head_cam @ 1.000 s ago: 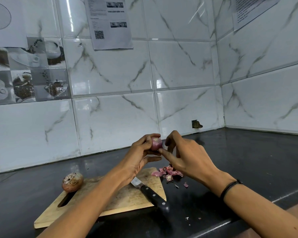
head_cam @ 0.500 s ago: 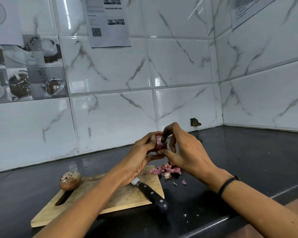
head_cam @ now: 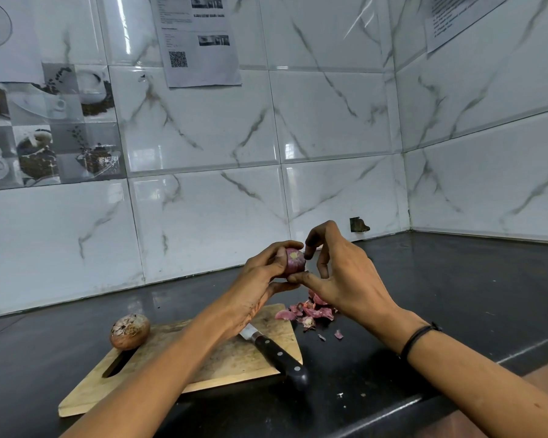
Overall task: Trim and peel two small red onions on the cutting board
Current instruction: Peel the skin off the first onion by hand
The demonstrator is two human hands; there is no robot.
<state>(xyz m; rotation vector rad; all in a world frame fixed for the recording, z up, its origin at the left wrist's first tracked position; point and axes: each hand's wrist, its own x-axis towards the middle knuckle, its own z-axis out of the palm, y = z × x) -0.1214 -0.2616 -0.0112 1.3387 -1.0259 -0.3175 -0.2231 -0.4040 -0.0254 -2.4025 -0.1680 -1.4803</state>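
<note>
A small red onion [head_cam: 294, 261] is held in the air above the counter, its pale trimmed end facing me. My left hand [head_cam: 260, 279] grips it from the left. My right hand [head_cam: 339, 276] pinches it from the right, thumb below and fingertips at its top edge. A second onion [head_cam: 129, 330], brown-skinned and dry, rests on the far left corner of the wooden cutting board [head_cam: 225, 361]. A black-handled knife [head_cam: 276, 354] lies across the board's right side, blade partly under my left wrist.
A heap of pink onion skins [head_cam: 307, 311] lies on the dark counter [head_cam: 456, 295] just right of the board, with a few scraps nearer me. Tiled walls meet in a corner at the back right. The counter's front edge runs along the lower right.
Both hands have risen slightly with the onion. The onion has turned so its pale cut end faces me, and my right fingers have shifted to its top edge.
</note>
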